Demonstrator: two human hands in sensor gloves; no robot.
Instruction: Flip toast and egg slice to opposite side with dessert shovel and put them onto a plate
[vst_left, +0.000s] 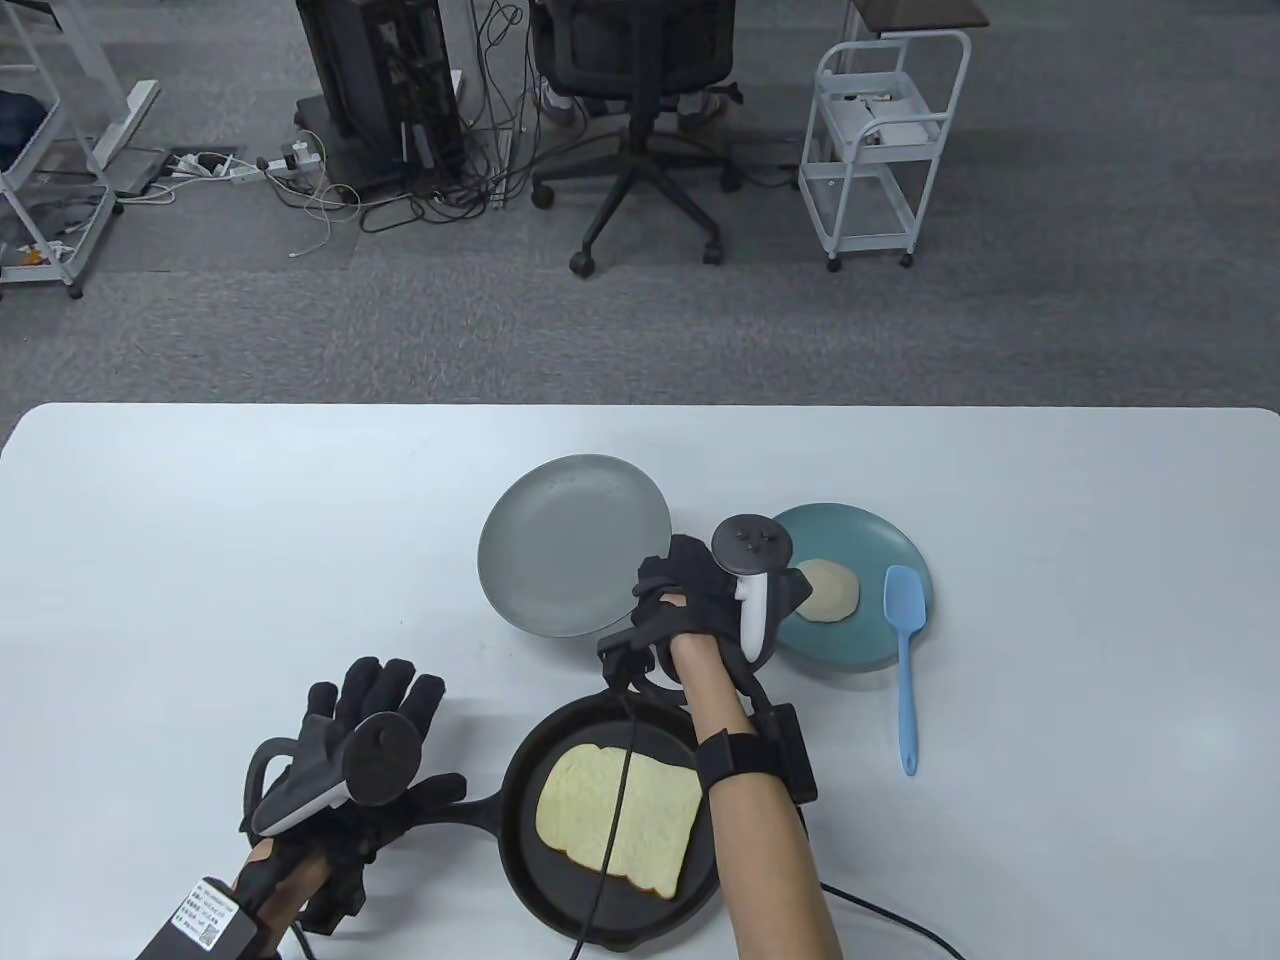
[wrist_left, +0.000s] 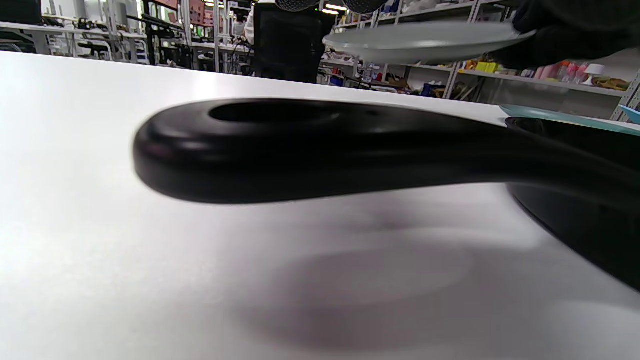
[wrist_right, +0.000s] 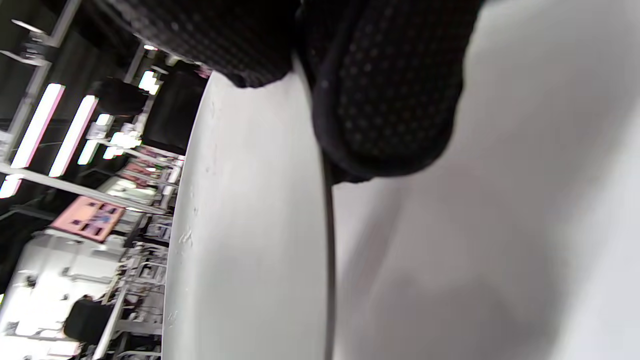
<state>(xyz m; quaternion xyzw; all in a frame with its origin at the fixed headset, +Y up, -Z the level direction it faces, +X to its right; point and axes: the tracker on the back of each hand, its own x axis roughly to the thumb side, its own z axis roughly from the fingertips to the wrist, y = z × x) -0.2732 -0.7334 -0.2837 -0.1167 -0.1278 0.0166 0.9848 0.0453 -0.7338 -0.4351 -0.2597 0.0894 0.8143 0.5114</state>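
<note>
On the white surface in the table view, a round black pan holds a pale, square-cornered slice of toast; its handle runs left under the left hand, whose fingers lie spread and fairly straight above it. Just beyond the pan, the right hand grips the near rim of a smooth grey plate, which appears tilted. Beside it, a teal plate carries a round egg slice and the blade of a light-blue shovel, whose handle overhangs the plate's near edge. Open room lies left and right.

Left wrist view: the glossy, rounded pan handle stands clear of the surface, the grey plate raised behind it.

Right wrist view: dotted glove fingers clamp the grey plate's thin rim.
</note>
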